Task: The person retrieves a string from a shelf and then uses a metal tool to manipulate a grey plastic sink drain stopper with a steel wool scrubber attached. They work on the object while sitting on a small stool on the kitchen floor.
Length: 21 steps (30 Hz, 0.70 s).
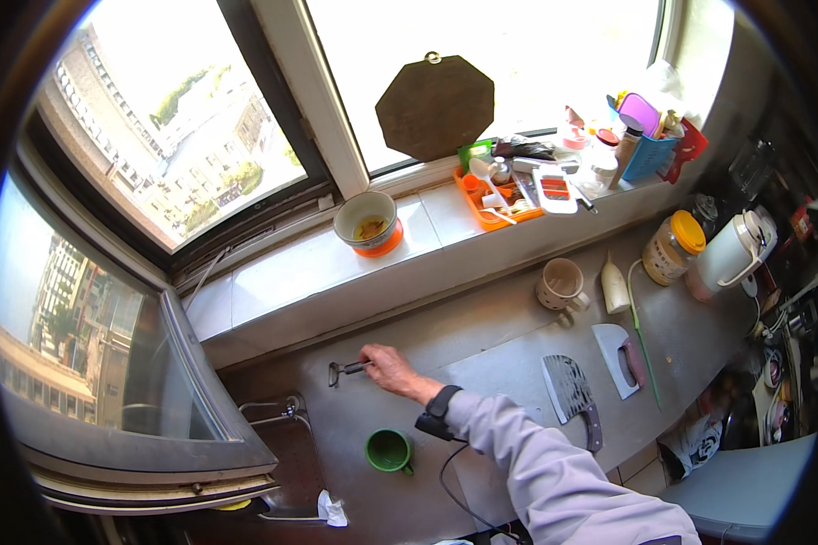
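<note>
My right hand [391, 371] reaches from the lower right over the metal counter, its fingers closed round the dark handle of a Y-shaped peeler [337, 371]. The peeler's head points left, toward the corner of the sink. A green mug [389, 450] stands below my hand, nearer to me. To the right lie a cleaver [568, 389] with a dark handle and a pale-bladed scraper [616, 361] with a purplish handle. My left hand is out of the picture.
A sink [291, 463] and an open window sash [127, 363] border the left. On the sill stand a bowl [365, 221] and an orange basket [500, 216] of utensils. A spotted mug [562, 286], yellow-lidded jar [673, 247] and thermos [732, 254] line the counter's back right.
</note>
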### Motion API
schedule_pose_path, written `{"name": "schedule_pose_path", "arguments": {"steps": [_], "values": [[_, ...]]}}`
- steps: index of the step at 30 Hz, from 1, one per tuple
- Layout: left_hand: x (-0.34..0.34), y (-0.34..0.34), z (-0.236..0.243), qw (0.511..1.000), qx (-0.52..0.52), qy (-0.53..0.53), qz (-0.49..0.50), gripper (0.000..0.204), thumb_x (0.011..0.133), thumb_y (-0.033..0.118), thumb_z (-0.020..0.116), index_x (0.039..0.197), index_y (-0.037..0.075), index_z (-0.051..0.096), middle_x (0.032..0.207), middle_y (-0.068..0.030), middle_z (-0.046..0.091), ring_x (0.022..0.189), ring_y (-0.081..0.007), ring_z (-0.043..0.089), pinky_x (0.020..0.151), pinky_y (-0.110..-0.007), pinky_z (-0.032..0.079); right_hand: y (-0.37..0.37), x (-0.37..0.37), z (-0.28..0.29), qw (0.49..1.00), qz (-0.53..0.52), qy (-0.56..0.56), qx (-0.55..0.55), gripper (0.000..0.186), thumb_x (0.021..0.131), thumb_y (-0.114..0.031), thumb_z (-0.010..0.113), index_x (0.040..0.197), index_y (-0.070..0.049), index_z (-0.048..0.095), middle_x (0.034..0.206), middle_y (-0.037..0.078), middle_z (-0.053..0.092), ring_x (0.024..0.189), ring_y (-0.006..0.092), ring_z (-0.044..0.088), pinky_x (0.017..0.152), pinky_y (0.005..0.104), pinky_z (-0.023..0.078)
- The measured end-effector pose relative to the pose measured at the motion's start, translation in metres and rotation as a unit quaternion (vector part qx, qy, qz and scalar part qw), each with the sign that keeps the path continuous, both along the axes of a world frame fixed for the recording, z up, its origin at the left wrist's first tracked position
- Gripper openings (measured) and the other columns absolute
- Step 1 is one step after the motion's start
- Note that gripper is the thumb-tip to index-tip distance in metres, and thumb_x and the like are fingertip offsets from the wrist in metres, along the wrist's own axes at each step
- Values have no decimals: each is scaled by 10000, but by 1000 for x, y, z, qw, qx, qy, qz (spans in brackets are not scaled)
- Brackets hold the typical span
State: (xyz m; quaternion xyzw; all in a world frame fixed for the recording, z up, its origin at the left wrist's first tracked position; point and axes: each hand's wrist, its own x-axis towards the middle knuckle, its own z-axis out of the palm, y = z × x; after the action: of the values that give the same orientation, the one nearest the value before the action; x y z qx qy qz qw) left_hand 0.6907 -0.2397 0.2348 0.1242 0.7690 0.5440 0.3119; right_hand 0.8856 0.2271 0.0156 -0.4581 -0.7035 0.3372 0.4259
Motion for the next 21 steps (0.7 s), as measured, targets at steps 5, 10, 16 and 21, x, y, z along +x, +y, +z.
{"name": "schedule_pose_path", "arguments": {"steps": [5,10,16,21], "values": [[2,-4,-4,1000,7,-4,0,411,871,54,649,1264,-50,595,1207,-171,653,1109,-288,624,986,-398,482,0,-10,-11,976,-26,-209,62,205,790,-12,608,992,-49,604,986,167,650,963,390,617,796,503,517],[1,0,-3,1000,17,-6,-22,386,874,35,628,1247,-59,601,1202,-165,656,1103,-279,624,1003,-387,466,-7,2,-3,966,-61,-239,80,192,808,-47,608,999,-56,616,969,152,652,998,370,613,815,483,522],[-2,12,0,997,39,-43,-48,389,874,61,635,1242,-61,601,1194,-164,661,1106,-270,621,1003,-372,460,-33,50,35,992,-114,-25,38,134,905,-142,582,1019,-75,606,980,163,647,890,404,644,741,490,538],[-19,12,-10,992,61,-53,-101,394,883,83,636,1247,-62,598,1198,-152,660,1113,-258,616,1009,-353,448,-52,129,76,961,-184,186,-86,223,943,-195,628,1078,-17,625,816,110,695,672,225,706,595,338,568]]}}
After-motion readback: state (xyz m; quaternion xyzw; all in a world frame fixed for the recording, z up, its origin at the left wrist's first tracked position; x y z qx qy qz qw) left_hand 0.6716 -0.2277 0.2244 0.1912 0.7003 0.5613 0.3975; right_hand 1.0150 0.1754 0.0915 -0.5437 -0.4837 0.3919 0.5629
